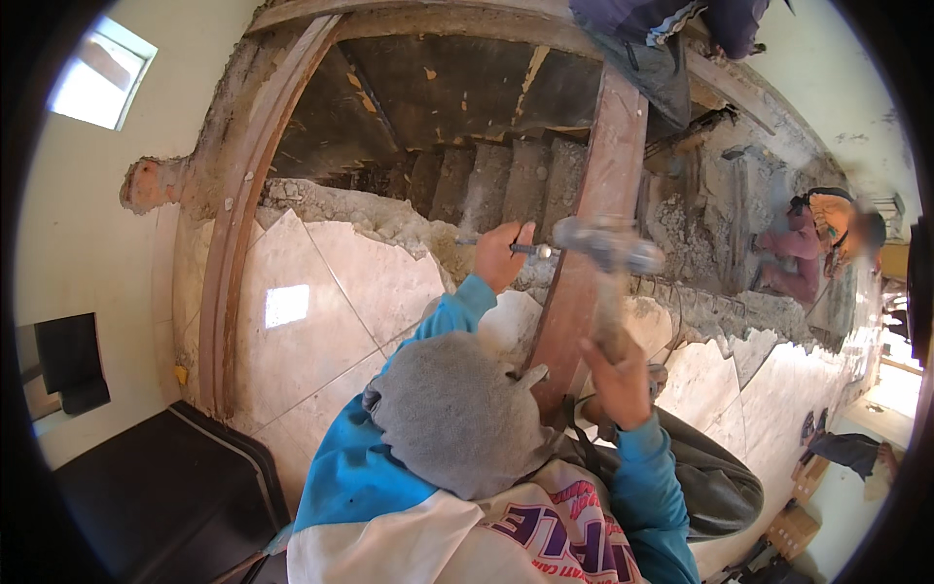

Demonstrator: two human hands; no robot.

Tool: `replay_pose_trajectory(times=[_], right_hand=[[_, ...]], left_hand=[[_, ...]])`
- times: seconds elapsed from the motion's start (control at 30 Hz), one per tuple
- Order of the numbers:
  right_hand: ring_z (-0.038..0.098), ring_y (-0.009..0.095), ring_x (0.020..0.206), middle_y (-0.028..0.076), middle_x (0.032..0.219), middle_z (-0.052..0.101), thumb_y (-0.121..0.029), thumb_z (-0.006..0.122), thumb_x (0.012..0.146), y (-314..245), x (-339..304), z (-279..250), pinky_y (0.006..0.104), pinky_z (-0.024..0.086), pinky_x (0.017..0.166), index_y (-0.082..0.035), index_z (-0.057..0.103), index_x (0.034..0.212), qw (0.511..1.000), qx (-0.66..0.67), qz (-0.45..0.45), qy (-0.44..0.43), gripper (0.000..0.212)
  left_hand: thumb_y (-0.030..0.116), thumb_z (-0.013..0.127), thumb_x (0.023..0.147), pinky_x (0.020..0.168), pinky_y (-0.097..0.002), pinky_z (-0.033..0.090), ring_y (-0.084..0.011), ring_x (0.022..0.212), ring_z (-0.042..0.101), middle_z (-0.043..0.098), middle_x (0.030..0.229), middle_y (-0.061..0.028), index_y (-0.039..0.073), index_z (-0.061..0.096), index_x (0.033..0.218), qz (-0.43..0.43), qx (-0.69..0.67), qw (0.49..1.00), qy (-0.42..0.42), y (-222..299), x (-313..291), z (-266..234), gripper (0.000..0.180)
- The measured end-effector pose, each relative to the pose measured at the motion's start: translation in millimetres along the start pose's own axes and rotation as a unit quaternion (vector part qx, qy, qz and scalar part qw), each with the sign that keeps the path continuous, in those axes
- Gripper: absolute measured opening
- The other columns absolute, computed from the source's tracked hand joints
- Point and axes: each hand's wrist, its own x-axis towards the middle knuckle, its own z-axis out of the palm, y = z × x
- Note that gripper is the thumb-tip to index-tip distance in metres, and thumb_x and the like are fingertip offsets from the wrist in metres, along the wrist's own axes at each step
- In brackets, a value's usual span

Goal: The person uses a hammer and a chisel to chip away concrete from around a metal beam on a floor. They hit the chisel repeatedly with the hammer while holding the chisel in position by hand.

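Between my blue-sleeved arms shows a grey knit cap. Out ahead, my left hand is closed around a slim metal chisel, a rod with a ridged end. The rod lies crosswise over the broken concrete edge, its thin end to the left. My right hand grips the handle of a hammer. The hammer's head is smeared by motion and hangs over a reddish-brown beam, just right of the chisel's ridged end. Whether they touch I cannot tell.
Beyond the broken edge, concrete steps lie in a dark opening. Cracked pale floor tiles border it. A wooden post stands left, a black padded item below it. Another person is at the top, one more at right.
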Motion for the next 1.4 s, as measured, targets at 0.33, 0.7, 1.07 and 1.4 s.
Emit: replay_pose_trajectory(times=[0.33, 0.7, 1.07, 1.4], right_hand=[[0.048, 0.018, 0.053, 0.005, 0.065, 0.050, -0.018, 0.052, 0.088, 34.7, -3.0, -5.9, 0.0304, 0.040, 0.048, -0.006, 0.049, 0.097, 0.890, 0.219, -0.384, 0.113, 0.016], [0.043, 0.008, 0.051, 0.002, 0.061, 0.049, -0.017, 0.059, 0.088, 20.4, -21.1, -19.4, 0.0252, 0.036, 0.046, -0.003, 0.053, 0.078, 0.991, 0.106, 0.030, 0.072, 0.018], [0.048, 0.016, 0.055, 0.007, 0.062, 0.050, -0.022, 0.058, 0.089, 52.3, -2.6, 16.6, 0.0321, 0.041, 0.054, 0.002, 0.054, 0.080, 0.986, -0.066, -0.149, 0.030, 0.026], [0.050, 0.011, 0.058, 0.006, 0.065, 0.056, -0.020, 0.062, 0.084, 101.2, 6.9, -6.5, 0.0304, 0.043, 0.054, 0.004, 0.058, 0.092, 0.997, 0.036, 0.049, 0.057, 0.026]], left_hand=[[0.029, 0.054, 0.092, 0.052, -0.0447, 0.034, -0.0380, 0.055, 0.044, 0.045, 0.061, -0.0186, 0.000, 0.048, 0.065, -0.024, -0.013, 1.000, -0.014, 7.4, 4.5, 0.5, 0.040], [0.029, 0.052, 0.093, 0.051, -0.0452, 0.034, -0.0384, 0.055, 0.045, 0.045, 0.062, -0.0190, 0.001, 0.048, 0.064, -0.029, 0.019, 0.999, -0.028, 8.9, -2.8, -8.7, 0.041], [0.025, 0.053, 0.093, 0.052, -0.0446, 0.035, -0.0378, 0.056, 0.045, 0.046, 0.063, -0.0185, 0.001, 0.048, 0.065, -0.029, -0.009, 0.999, -0.022, 8.0, -1.9, -1.3, 0.037], [0.015, 0.053, 0.093, 0.050, -0.0334, 0.031, -0.0182, 0.055, 0.036, 0.041, 0.060, -0.0052, 0.003, 0.043, 0.065, 0.067, -0.081, 0.993, 0.060, -16.8, -80.8, -50.0, 0.032]])
